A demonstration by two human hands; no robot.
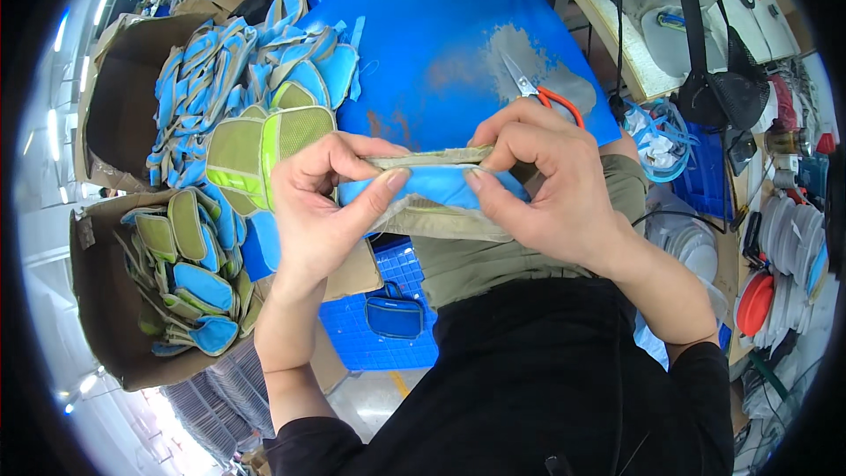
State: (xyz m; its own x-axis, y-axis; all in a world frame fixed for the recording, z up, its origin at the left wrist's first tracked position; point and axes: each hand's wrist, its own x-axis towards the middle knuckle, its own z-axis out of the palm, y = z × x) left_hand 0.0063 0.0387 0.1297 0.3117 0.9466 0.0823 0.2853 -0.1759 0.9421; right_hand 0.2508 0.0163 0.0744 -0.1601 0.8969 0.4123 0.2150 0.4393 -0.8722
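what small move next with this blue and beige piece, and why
Perhaps slide the right hand along the upper beige edge to check it: the left hand pinches the same edge, which runs fairly straight between both hands, while the scissors lie unheld.

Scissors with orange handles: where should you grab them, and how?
I'd grip the scissors by the orange handles, coming from the picture's lower right: the handles lie at that end, though partly hidden, and the pointed blades aim away, toward the upper left.
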